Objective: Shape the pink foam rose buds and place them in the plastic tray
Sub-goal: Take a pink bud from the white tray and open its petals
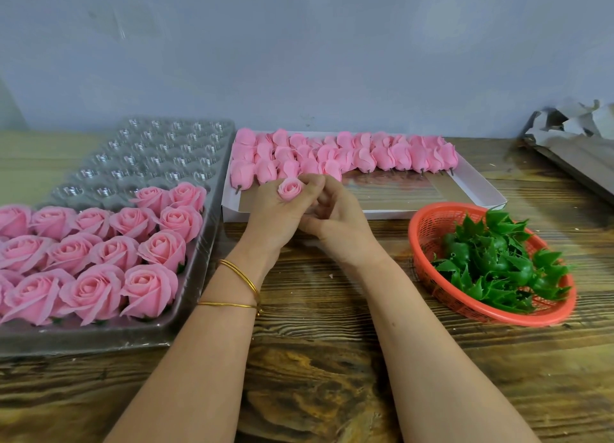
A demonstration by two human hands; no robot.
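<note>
Head view, one bud in work. Left hand (275,210), wrist carrying two gold bangles (240,276), is curled round a pink rose bud (291,189) from below, bloom face up, held above the bench (315,359) at the near edge of the white box (478,185). Right hand (340,221) is curled in tight against the left, fingertips at the bud's side; cannot tell whether it actually pinches a petal or only steadies. Unshaped buds (332,155) lie in rows on their sides at the back of the box, short stubs pointing toward the person. Plastic tray (203,260) sits to the left: near rows filled with opened roses (99,243), far cups bare. Red basket (419,230) of green calyxes (498,263) stands to the right, crumpled paper (571,123) at the far corner. Judgement: foam looks feather-light, soft and easily creased or torn. Best held at the firm base, petals eased outward with fingertips only, then set base-down in the next free cup beside the last roses.
</note>
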